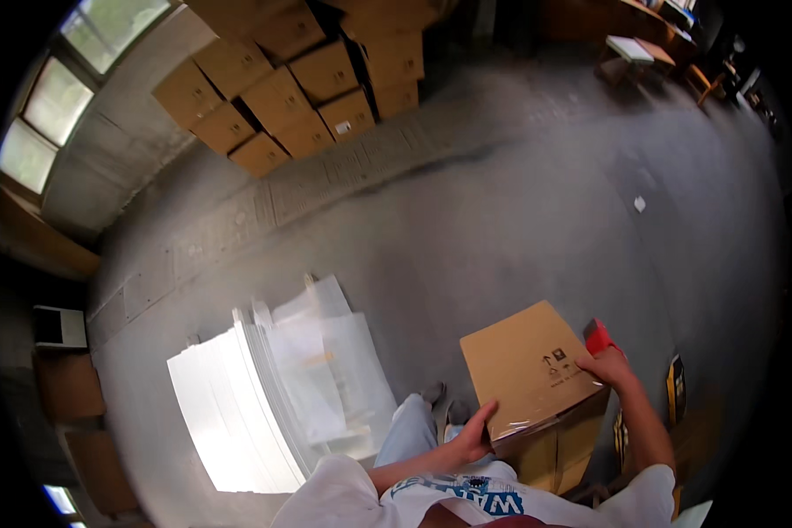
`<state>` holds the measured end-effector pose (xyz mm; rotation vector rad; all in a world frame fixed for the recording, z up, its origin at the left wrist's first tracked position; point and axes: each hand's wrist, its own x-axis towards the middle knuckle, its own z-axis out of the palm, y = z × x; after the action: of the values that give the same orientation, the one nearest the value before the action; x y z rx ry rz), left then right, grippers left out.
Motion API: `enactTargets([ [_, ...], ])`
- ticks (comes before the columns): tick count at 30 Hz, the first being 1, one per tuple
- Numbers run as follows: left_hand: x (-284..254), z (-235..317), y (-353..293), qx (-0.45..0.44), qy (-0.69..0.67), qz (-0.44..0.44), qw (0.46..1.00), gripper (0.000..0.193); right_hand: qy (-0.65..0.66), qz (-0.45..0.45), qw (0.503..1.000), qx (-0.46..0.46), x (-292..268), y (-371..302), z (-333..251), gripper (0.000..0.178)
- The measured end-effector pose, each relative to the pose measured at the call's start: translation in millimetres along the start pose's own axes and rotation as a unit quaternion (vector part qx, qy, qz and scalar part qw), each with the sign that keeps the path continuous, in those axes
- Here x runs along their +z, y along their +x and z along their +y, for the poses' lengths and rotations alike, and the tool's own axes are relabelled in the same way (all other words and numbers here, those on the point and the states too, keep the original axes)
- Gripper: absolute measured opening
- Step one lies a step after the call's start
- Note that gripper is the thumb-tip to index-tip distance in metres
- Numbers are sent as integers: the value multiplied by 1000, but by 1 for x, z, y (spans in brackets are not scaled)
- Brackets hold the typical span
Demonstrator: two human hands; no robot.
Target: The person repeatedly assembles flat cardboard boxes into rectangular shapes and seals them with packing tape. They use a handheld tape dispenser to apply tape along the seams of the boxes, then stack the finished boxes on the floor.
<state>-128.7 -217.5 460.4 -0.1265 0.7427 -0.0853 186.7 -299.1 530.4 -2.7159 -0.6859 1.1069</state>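
A brown cardboard box [524,365] with dark printed symbols and shiny clear tape along its near edge is in front of me, right of centre. My left hand [473,437] grips its near left corner, thumb along the side. On the right edge lies my right hand [605,365], closed around that side. A red object [597,336] juts out just beyond the right hand's fingers. It looks pressed against or held by that hand, and its kind is unclear. More brown cardboard [550,456] shows under the near edge; whether it is a second box I cannot tell.
White sheets or panels [233,409] stand left of my legs, with translucent sheets [334,370] beside them. Brown boxes [277,101] are stacked at the far left near windows. Yellow-and-black items [676,392] lie to my right. Stools [629,50] stand far right.
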Motion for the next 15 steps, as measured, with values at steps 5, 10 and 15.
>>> enactTargets([
  [5,85,87,-29,186,270,-114,938,70,127,162,978,-39,-87,-47,-70,46],
  [10,154,184,-93,410,359,-232,806,78,95,388,884,-242,-149,-131,-216,38],
  [15,206,278,-216,553,426,-296,652,82,112,541,755,-353,-168,-207,-318,37],
])
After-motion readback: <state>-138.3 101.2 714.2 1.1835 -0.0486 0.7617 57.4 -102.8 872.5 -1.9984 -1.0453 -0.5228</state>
